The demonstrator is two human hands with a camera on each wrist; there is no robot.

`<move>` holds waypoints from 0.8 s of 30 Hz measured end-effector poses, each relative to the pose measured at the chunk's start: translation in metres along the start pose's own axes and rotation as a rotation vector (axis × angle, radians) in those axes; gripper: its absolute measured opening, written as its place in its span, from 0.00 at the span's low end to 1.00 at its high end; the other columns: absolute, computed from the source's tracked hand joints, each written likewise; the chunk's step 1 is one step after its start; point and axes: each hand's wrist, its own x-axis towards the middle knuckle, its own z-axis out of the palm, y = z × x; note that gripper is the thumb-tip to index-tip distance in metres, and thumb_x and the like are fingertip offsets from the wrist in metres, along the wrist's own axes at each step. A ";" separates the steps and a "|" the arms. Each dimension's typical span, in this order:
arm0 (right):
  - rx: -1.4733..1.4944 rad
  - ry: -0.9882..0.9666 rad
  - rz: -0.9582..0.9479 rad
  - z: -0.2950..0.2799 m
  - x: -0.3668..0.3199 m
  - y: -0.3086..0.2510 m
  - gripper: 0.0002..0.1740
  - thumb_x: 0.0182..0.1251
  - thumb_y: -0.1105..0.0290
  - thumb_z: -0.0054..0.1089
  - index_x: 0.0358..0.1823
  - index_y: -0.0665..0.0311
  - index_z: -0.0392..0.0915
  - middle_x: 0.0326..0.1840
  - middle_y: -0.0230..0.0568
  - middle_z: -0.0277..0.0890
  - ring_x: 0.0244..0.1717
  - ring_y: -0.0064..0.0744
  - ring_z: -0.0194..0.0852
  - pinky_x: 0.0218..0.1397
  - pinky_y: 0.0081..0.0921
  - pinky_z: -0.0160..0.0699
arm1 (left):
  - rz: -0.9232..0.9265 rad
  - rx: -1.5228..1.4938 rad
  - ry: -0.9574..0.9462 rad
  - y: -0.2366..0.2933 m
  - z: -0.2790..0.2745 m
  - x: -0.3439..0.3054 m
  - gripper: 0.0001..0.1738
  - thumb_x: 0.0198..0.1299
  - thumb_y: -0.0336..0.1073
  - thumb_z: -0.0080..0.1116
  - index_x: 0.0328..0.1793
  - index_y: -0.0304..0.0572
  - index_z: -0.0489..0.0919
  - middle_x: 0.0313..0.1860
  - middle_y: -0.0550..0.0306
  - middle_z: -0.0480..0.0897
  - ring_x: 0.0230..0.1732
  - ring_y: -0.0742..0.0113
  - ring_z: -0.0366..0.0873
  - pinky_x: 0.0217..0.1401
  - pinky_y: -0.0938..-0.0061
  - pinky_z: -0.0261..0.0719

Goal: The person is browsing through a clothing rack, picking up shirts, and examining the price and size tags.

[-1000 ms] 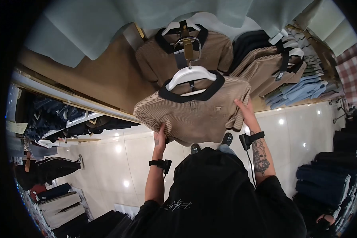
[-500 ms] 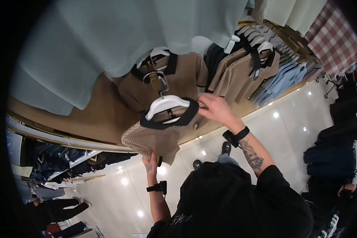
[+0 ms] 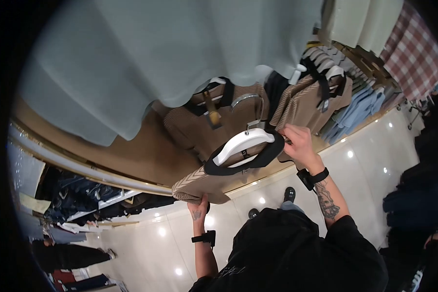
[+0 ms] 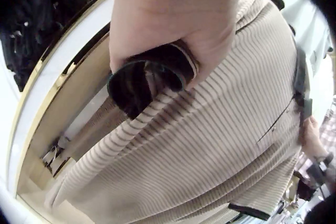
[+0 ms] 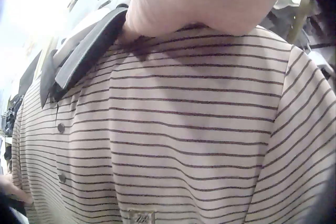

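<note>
A brown striped polo shirt (image 3: 199,183) with a black collar hangs on a white hanger (image 3: 244,141), whose metal hook stands up above the collar. My left hand (image 3: 198,209) grips the sleeve's end at the lower left; in the left wrist view the left hand (image 4: 176,22) has the dark cuff (image 4: 173,58) bunched at its fingers. At the collar's right end my right hand (image 3: 299,143) pinches the shoulder. The right wrist view shows the right hand (image 5: 202,3) on the striped shoulder beside the dark collar (image 5: 92,50), its fingertips hidden.
Behind hangs another brown polo (image 3: 219,131). More shirts (image 3: 309,104) hang on a rail at the right, with blue ones (image 3: 357,109) farther along. Grey-green cloth (image 3: 170,48) hangs overhead. Dark clothes (image 3: 413,194) line the far right; a person in black (image 3: 73,255) is at the lower left.
My right hand has moved from the shirt's right sleeve up to the shoulder by the collar. The hanger's hook now stands apart from the gold bracket. The left hand still holds the left sleeve.
</note>
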 end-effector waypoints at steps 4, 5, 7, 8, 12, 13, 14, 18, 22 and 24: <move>-0.112 0.050 0.003 -0.044 0.003 0.000 0.11 0.54 0.70 0.71 0.35 0.66 0.79 0.28 0.41 0.71 0.28 0.46 0.77 0.29 0.38 0.74 | -0.027 0.153 -0.149 -0.013 0.015 0.002 0.22 0.59 0.31 0.74 0.58 0.27 0.83 0.52 0.45 0.89 0.52 0.58 0.87 0.60 0.68 0.80; -0.131 0.066 0.009 -0.056 0.004 -0.001 0.11 0.54 0.71 0.71 0.34 0.66 0.78 0.27 0.42 0.69 0.27 0.46 0.76 0.28 0.38 0.73 | -0.030 0.128 -0.163 -0.016 0.024 0.005 0.23 0.59 0.31 0.75 0.59 0.28 0.82 0.53 0.45 0.89 0.53 0.58 0.87 0.61 0.68 0.80; -0.169 0.095 0.046 -0.079 0.004 -0.003 0.11 0.54 0.70 0.71 0.34 0.66 0.78 0.26 0.43 0.68 0.26 0.46 0.75 0.28 0.38 0.72 | -0.033 0.071 -0.193 -0.025 0.050 0.009 0.25 0.59 0.31 0.75 0.61 0.29 0.82 0.55 0.45 0.88 0.55 0.57 0.86 0.63 0.67 0.79; -0.189 0.108 0.064 -0.092 0.004 -0.004 0.11 0.54 0.70 0.71 0.34 0.66 0.78 0.26 0.43 0.67 0.26 0.46 0.75 0.28 0.38 0.72 | 0.020 -0.091 -0.243 -0.037 0.068 0.010 0.27 0.58 0.32 0.76 0.62 0.30 0.81 0.56 0.45 0.87 0.56 0.57 0.85 0.64 0.67 0.79; -0.203 0.231 0.134 -0.140 0.000 -0.004 0.10 0.55 0.75 0.70 0.34 0.70 0.76 0.26 0.44 0.68 0.25 0.45 0.73 0.27 0.33 0.71 | 0.022 -0.264 -0.461 -0.015 0.144 0.002 0.32 0.59 0.32 0.76 0.68 0.30 0.77 0.63 0.46 0.84 0.61 0.56 0.83 0.67 0.67 0.76; -0.210 0.263 0.142 -0.153 0.000 -0.005 0.09 0.55 0.78 0.68 0.35 0.71 0.76 0.26 0.45 0.69 0.25 0.44 0.72 0.28 0.31 0.71 | -0.010 -0.214 -0.502 -0.015 0.161 0.000 0.31 0.59 0.32 0.76 0.67 0.29 0.77 0.62 0.47 0.84 0.61 0.56 0.83 0.67 0.67 0.76; -0.234 0.270 0.158 -0.166 -0.002 -0.004 0.09 0.55 0.78 0.68 0.35 0.71 0.77 0.26 0.45 0.69 0.25 0.44 0.72 0.28 0.31 0.71 | -0.037 -0.160 -0.541 -0.014 0.177 -0.001 0.30 0.59 0.32 0.76 0.66 0.29 0.78 0.62 0.48 0.85 0.61 0.56 0.82 0.67 0.67 0.77; -0.294 0.291 0.222 -0.219 -0.011 -0.001 0.08 0.56 0.80 0.66 0.37 0.71 0.78 0.29 0.46 0.73 0.27 0.45 0.75 0.29 0.32 0.73 | -0.143 0.220 -0.835 -0.010 0.235 -0.010 0.40 0.65 0.57 0.69 0.68 0.27 0.78 0.67 0.40 0.83 0.66 0.47 0.82 0.68 0.63 0.77; -0.330 0.281 0.259 -0.265 -0.026 0.016 0.09 0.57 0.79 0.66 0.39 0.70 0.80 0.31 0.47 0.77 0.29 0.47 0.77 0.32 0.33 0.76 | -0.237 0.351 -0.943 -0.011 0.279 -0.025 0.49 0.67 0.67 0.61 0.75 0.28 0.72 0.75 0.37 0.76 0.78 0.45 0.70 0.79 0.60 0.65; -0.336 0.279 0.284 -0.284 -0.036 0.031 0.09 0.57 0.78 0.66 0.40 0.70 0.81 0.32 0.47 0.78 0.30 0.48 0.79 0.33 0.33 0.77 | -0.241 0.329 -0.899 -0.008 0.300 -0.037 0.49 0.69 0.68 0.58 0.78 0.28 0.69 0.79 0.36 0.70 0.82 0.45 0.64 0.83 0.61 0.59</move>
